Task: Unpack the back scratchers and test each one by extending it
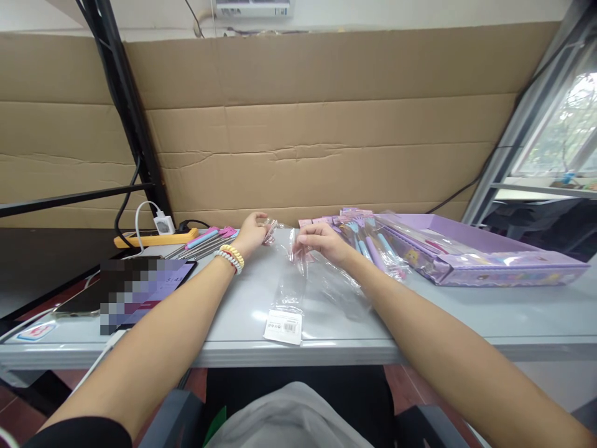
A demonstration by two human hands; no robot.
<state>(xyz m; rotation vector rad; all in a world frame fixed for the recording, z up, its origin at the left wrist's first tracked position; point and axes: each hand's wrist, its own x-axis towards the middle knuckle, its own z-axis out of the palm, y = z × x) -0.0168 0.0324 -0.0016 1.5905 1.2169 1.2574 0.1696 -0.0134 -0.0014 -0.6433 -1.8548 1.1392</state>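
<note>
My right hand [321,242] is closed in a pinch on the upper part of a clear plastic bag [290,289]. At the bag's lower end, near the table's front edge, shows a white card with a barcode [283,327]. My left hand [253,235], with beaded bands at the wrist, has its fingers curled round a crinkled piece of clear plastic [271,231]; whether this belongs to the same bag I cannot tell. More clear plastic wrap [342,289] lies under my right forearm. Left of my left hand rest several thin metal rods with pink and blue ends [209,239].
Packed utensils with blue and purple handles [368,242] lie to the right, beside a purple box [508,267] holding clear packets. A tablet [158,286], a phone [84,295], a yellow power strip [153,239] and a white charger [163,223] occupy the left. Cardboard [326,130] lines the back.
</note>
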